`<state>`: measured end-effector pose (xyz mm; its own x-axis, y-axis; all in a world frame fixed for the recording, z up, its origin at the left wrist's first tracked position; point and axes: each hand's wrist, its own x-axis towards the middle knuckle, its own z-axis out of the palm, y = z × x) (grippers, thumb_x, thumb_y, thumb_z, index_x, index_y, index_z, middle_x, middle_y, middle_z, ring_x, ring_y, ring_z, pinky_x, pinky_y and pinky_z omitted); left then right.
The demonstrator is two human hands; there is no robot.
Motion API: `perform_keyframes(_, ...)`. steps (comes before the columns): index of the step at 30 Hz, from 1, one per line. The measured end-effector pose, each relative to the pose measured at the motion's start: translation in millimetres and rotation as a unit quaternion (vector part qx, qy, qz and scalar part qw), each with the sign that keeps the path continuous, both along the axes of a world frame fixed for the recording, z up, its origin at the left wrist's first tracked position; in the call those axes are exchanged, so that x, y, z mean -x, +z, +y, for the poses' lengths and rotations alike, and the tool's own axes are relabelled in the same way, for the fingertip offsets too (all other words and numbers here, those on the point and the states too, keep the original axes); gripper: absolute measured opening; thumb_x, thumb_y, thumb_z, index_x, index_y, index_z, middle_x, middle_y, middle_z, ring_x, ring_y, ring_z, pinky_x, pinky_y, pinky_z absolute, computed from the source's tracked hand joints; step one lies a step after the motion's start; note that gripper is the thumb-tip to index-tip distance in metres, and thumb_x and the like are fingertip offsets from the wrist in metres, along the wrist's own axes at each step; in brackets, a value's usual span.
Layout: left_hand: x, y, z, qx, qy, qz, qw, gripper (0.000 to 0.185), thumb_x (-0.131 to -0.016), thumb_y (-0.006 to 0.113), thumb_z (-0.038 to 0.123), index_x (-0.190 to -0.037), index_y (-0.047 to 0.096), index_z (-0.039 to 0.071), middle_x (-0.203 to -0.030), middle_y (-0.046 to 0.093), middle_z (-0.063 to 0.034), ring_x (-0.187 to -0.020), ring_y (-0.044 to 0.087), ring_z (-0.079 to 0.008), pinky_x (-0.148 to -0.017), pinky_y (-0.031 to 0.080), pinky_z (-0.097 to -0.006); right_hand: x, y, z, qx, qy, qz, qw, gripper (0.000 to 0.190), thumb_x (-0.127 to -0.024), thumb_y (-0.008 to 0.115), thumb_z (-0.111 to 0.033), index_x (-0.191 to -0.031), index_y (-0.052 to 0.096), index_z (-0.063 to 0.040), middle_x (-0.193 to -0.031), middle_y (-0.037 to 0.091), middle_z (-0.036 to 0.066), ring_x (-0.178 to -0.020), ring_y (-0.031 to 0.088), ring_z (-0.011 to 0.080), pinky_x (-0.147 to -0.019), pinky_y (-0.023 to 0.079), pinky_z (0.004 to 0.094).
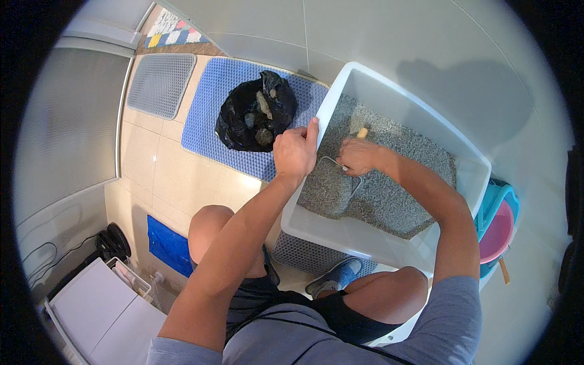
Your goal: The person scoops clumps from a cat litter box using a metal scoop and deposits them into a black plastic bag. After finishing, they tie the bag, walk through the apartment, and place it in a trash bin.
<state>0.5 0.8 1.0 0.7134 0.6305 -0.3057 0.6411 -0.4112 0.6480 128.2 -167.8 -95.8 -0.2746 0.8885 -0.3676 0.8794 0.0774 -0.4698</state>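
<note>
A white plastic litter box (415, 98) with grey granular litter (392, 196) stands before me, against the tiled wall. My left hand (294, 153) grips its left rim, thumb along the edge. Inside the box, my right hand (358, 156) is closed around a scoop with a light handle (362, 132) and a metal wire frame (326, 159). The scoop's frame rests at the litter, partly hidden by the hand and the grains. Left of the box sits an opened black plastic bag (235, 112), holding several grey litter clumps (263, 106).
Under the bag lies a blue textured mat (200, 123); a grey mat (159, 84) is farther left. Teal and pink basins (495, 232) stand right of the box. A white cabinet (105, 315), a blue sheet (166, 244) and black cables (64, 255) are at lower left.
</note>
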Motion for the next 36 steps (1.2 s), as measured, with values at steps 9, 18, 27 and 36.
perform_keyframes(9, 2, 1, 0, -0.012, 0.004, -0.009, 1.000, 0.059, -0.098, 0.050, 0.050, -0.077, 0.074, 0.000, -0.075, 0.068, -0.0253, -0.077, 0.067, -0.0446, -0.078, 0.052, -0.0492, 4, 27, -78, 0.008, -0.193, 0.069, 0.979, 0.026, -0.083, 0.065, -0.028, -0.084, 0.065, -0.002, -0.080, 0.066, 0.022, -0.084, 0.065, 0.0421, -0.081, 0.050, 0.0526)
perform_keyframes(18, -2, 5, 0, -0.011, -0.002, 0.027, 1.000, 0.060, -0.099, 0.049, 0.052, -0.081, 0.076, 0.001, -0.079, 0.069, -0.0261, -0.082, 0.067, -0.0451, -0.082, 0.052, -0.0501, 38, 56, -152, 0.009, -0.453, 0.017, 0.891, 0.032, -0.091, 0.060, -0.035, -0.083, 0.064, -0.005, -0.075, 0.066, 0.020, -0.073, 0.065, 0.0420, -0.070, 0.050, 0.0534)
perform_keyframes(27, 1, 1, 0, -0.022, -0.012, 0.003, 1.000, 0.062, -0.099, 0.049, 0.053, -0.080, 0.075, 0.000, -0.078, 0.068, -0.0268, -0.081, 0.067, -0.0450, -0.082, 0.052, -0.0498, 54, 58, -162, -0.013, -0.558, -0.011, 0.829, 0.039, -0.095, 0.058, -0.039, -0.083, 0.064, -0.003, -0.075, 0.067, 0.023, -0.074, 0.065, 0.0437, -0.071, 0.050, 0.0529)
perform_keyframes(36, 2, -1, 0, -0.034, -0.014, -0.002, 0.999, 0.064, -0.100, 0.046, 0.054, -0.080, 0.075, 0.000, -0.078, 0.068, -0.0272, -0.081, 0.067, -0.0452, -0.082, 0.051, -0.0498, 58, 71, -157, -0.021, -0.601, 0.022, 0.798, 0.042, -0.095, 0.058, -0.039, -0.082, 0.063, 0.000, -0.073, 0.065, 0.024, -0.074, 0.064, 0.0454, -0.069, 0.050, 0.0527)
